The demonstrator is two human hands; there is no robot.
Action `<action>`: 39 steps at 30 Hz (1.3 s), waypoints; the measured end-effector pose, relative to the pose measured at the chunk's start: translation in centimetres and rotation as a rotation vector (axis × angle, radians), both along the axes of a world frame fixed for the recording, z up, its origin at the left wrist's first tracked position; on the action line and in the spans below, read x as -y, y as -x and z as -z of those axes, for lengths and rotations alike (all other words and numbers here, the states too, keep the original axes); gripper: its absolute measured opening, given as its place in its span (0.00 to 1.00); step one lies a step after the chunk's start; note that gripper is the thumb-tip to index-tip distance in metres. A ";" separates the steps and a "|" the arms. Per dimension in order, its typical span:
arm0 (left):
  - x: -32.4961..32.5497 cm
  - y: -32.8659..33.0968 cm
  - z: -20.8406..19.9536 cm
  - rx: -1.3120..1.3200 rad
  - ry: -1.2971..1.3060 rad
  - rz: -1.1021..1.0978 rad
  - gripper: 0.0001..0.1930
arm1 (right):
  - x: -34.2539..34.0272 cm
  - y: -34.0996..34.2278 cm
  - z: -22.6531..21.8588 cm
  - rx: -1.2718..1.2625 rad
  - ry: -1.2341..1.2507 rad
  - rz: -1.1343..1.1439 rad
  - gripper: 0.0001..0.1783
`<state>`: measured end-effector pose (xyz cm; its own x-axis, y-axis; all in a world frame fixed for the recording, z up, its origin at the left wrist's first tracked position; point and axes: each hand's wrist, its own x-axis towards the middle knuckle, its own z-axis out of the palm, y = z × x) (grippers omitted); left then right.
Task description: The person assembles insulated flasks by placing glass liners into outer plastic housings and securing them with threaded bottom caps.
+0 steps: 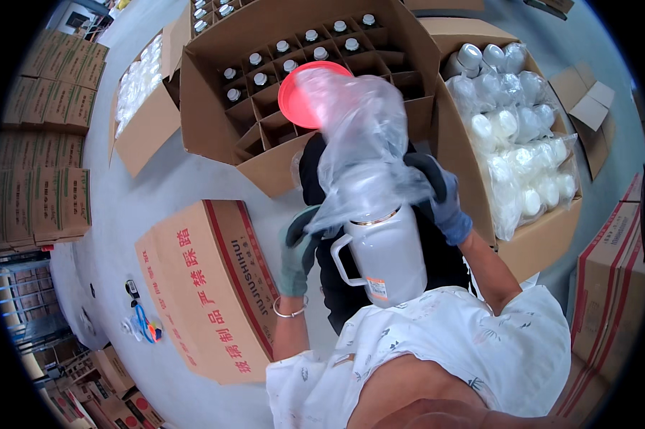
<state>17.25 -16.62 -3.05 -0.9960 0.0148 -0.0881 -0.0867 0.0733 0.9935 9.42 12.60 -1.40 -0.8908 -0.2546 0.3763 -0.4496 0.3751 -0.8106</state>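
A white jug point(390, 250) with a side handle, a gold-coloured band near its top and an orange sticker stands upright against my lap. A clear plastic bag point(369, 136), blurred at its far end, spreads over the jug's top and away from me. My gloved left hand point(298, 247) pinches the bag's near left edge beside the jug handle. On the other side my gloved right hand point(440, 196) grips the bag by the jug's upper right. Some fingertips are hidden by the plastic. Past the bag is a round red plastic piece point(291, 100), partly covered by it.
Ahead stands an open divided carton point(215, 136) with several white-capped bottles. To the right, another carton point(462, 150) holds bagged white items. A closed carton point(194, 286) lies left of me, near a blue strap point(147, 325) on the floor. Stacked cartons point(47, 186) line the far left.
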 end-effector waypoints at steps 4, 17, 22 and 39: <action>-0.6 -5.6 2.2 -0.184 0.020 -0.158 0.21 | -1.7 -4.9 1.9 -0.106 -0.154 -0.024 0.21; -8.5 -12.0 -5.8 0.225 -0.093 0.580 0.18 | -10.0 -10.8 1.2 0.224 -0.202 -0.446 0.17; -18.4 -6.7 -5.3 0.087 -0.190 1.056 0.23 | -7.3 -9.1 -7.5 0.348 0.064 -0.129 0.43; -14.2 9.4 -3.1 0.051 -0.113 0.688 0.23 | -17.6 28.1 3.6 -0.054 0.898 0.585 0.16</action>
<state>7.85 -2.39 0.05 -0.7520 0.6522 -0.0954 -0.1049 0.0245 0.9942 -18.70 30.23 -5.01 -0.7617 0.5953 0.2559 -0.4365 -0.1796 -0.8816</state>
